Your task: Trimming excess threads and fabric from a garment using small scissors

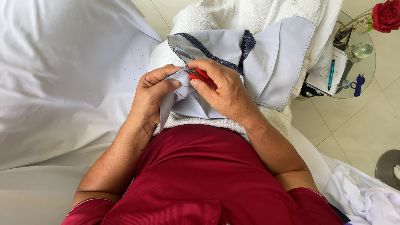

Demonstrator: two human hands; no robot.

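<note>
Head view: red-handled snips [201, 77] in right hand [221, 91], blades pointing up-left.

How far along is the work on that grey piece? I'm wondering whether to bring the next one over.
Done, it seems: the grey fabric piece already carries sewn dark glittery trim. In hand: the left hand pinches a fold while the right hand works red-handled snips at it. Left: most of the piece lies untouched on the white towel; how much needs snipping cannot be told.
</note>
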